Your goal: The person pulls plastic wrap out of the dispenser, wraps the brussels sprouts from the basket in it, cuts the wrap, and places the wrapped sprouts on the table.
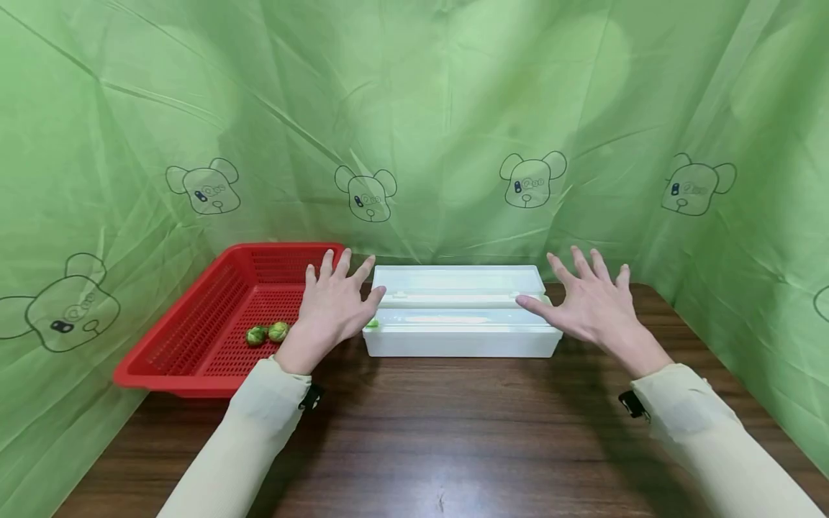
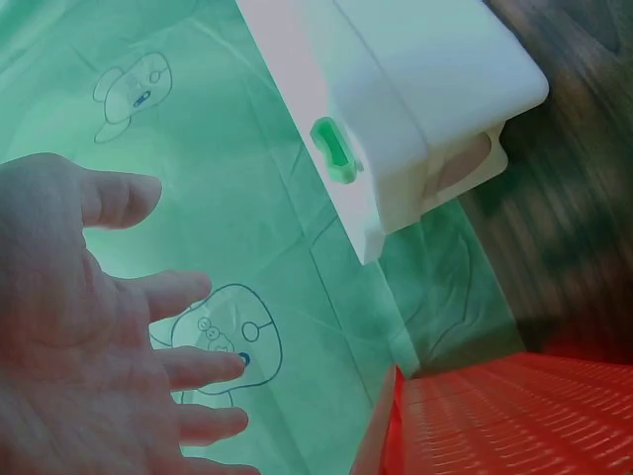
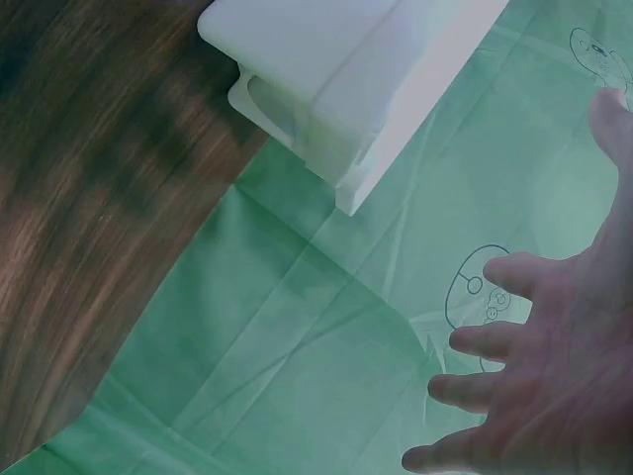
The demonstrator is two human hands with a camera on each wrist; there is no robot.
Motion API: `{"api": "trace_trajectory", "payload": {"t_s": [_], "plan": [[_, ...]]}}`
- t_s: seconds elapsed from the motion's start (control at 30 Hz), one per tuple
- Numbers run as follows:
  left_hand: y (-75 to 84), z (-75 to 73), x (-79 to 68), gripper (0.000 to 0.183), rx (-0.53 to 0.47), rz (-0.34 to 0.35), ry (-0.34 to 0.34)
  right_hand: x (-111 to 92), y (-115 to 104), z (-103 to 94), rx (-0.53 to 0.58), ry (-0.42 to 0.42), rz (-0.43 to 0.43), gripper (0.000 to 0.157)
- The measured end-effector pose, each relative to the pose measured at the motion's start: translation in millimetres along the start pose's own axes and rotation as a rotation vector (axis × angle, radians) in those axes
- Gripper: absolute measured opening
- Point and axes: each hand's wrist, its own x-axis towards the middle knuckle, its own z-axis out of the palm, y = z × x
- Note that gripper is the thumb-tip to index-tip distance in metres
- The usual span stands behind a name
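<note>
A long white plastic box [image 1: 461, 342] stands on the table with its lid [image 1: 457, 278] raised at the back. At the box's left end is a small green clip-like piece [image 2: 334, 150]. My left hand [image 1: 333, 306], fingers spread and holding nothing, hovers between the box and a red basket [image 1: 181, 383]. Two small green Brussels sprouts, one [image 1: 255, 335] beside the other [image 1: 278, 332], lie in that basket near my left wrist. Over the box's right end my right hand [image 1: 592, 306] is also spread, with nothing in it.
The brown wooden table [image 1: 447, 432] stretches in front of the box. Green curtain cloth [image 1: 447, 108] printed with bear heads hangs along the back and both sides, close behind the box and basket. The basket's slotted walls rise at the left.
</note>
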Motion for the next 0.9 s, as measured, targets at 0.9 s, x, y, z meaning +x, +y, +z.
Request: {"api": "trace_trajectory", "payload": {"t_s": [0.9], "plan": [[8.7, 9.2, -15.8, 0.069, 0.014, 0.049, 0.037, -21.0, -0.5, 9.9, 0.019, 0.025, -0.045, 0.113]]}}
